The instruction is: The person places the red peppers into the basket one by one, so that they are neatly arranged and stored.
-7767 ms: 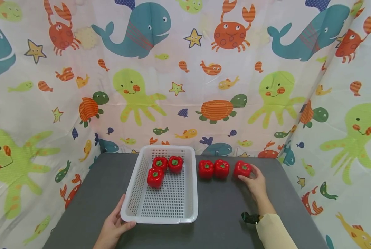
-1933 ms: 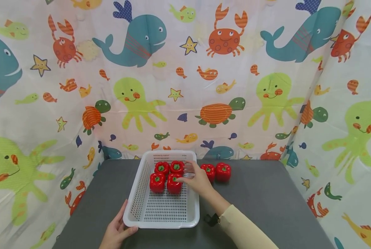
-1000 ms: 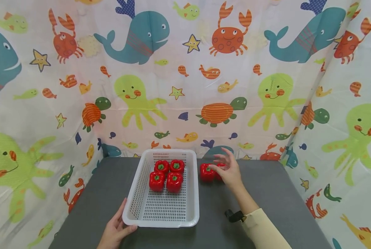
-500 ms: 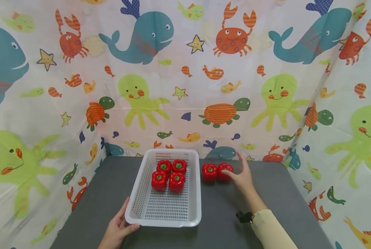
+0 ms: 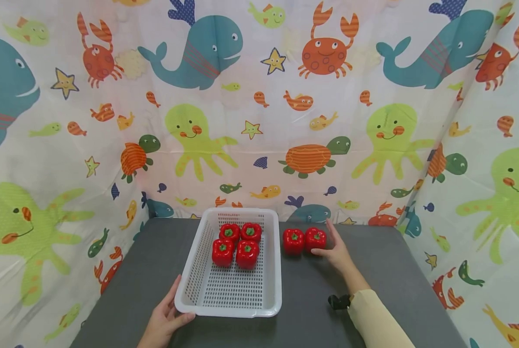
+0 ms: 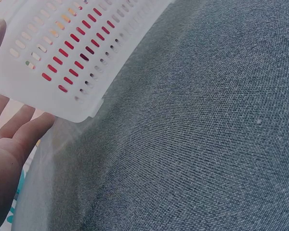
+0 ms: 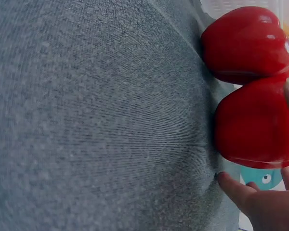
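Note:
A white perforated plastic basket point(image 5: 264, 309) stands on the grey table, with several red bell peppers point(image 5: 247, 254) grouped toward its back. My left hand point(image 5: 164, 316) holds the basket's near left corner, thumb at the front and fingers along the left side. Right of the basket, two red bell peppers sit side by side: a left one point(image 5: 293, 241) and a right one point(image 7: 255, 125). My right hand point(image 5: 339, 253) is around the right pepper, thumb in front and fingers spread on its far right side. In the right wrist view, a fingertip point(image 7: 226, 179) stands apart from the pepper.
A dark wrist device point(image 5: 339, 302) sits below my right sleeve point(image 5: 379, 319). Hanging cloth point(image 5: 259, 145) printed with sea animals closes off the back and both sides of the dark grey table point(image 5: 129, 270).
A pepper from the right of the table went into the basket, and my right hand let it go. That hand then moved right to the right-hand pepper. My left hand stayed at the basket corner.

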{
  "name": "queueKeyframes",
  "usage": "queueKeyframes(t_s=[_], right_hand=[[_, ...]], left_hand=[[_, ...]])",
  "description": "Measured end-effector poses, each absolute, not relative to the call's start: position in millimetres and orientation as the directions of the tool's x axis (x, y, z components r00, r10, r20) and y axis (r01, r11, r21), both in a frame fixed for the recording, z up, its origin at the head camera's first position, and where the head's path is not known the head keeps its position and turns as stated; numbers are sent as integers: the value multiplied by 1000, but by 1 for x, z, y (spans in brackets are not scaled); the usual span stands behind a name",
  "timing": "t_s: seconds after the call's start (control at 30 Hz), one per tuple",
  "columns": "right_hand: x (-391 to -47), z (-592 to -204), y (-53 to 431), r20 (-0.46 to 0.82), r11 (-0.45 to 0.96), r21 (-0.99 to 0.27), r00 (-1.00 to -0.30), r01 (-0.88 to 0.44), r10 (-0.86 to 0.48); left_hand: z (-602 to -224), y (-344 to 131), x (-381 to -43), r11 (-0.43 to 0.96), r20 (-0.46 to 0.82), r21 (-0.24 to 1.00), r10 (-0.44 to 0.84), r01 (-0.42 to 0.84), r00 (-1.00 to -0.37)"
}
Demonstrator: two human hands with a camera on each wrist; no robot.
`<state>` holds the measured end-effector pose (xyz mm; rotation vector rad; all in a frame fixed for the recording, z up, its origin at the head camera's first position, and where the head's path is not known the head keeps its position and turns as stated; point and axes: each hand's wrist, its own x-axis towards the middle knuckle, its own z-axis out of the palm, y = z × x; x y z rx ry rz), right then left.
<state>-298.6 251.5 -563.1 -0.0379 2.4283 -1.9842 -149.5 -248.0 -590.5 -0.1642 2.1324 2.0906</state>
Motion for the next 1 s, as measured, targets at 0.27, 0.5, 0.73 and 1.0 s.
queueKeyframes(t_s=[0.27,0.5,0.73,1.0], right_hand=[[-315,-599,258,43,204,-978,-998,-50,-38],[-316,-601,261,27,210,-977,-999,-31,-22],[-309,-592,266,4,182,-983,-998,8,65],[-304,-578,268,56,178,-984,-983,-24,177]], left_hand=[[-592,-246,-149,39,-186,982,23,-185,-982],[-590,-247,-150,7,-183,983,31,-183,-983],[-589,-247,-149,15,-172,985,36,-172,-984],[-590,-247,-148,22,-162,987,45,-161,-986]])
